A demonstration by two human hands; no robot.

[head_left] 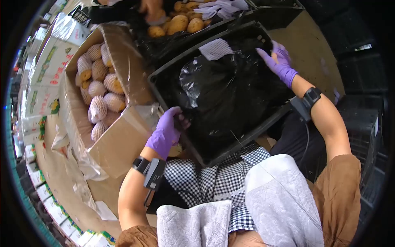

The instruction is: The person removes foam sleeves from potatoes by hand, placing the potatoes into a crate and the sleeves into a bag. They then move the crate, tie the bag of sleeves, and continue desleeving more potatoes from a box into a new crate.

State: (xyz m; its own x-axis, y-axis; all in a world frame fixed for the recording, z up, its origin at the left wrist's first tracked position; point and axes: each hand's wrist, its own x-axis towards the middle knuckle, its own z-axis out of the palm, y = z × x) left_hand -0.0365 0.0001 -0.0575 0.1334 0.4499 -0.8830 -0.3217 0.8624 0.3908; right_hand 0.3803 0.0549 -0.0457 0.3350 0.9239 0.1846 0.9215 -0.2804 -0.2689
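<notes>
A black plastic crate (pixel 252 138) rests tilted at my lap, lined with a shiny black plastic bag (pixel 234 96). One white foam net sleeve (pixel 216 50) lies on the bag near the far side. My left hand (pixel 168 128), in a purple glove, is closed around the crate's left rim. On the far right rim, my purple-gloved right hand (pixel 280 65) grips with its thumb toward the inside; some fingers are hidden behind the edge.
To the left stands an open cardboard box (pixel 119 152) of potato-like produce (pixel 98 108) in foam nets. Beyond the crate are bare potato-like pieces (pixel 179 25), white gloves (pixel 222 7) and another person's hand (pixel 152 9). Printed cartons (pixel 49 74) stand far left; dark crates (pixel 358 123) stand right.
</notes>
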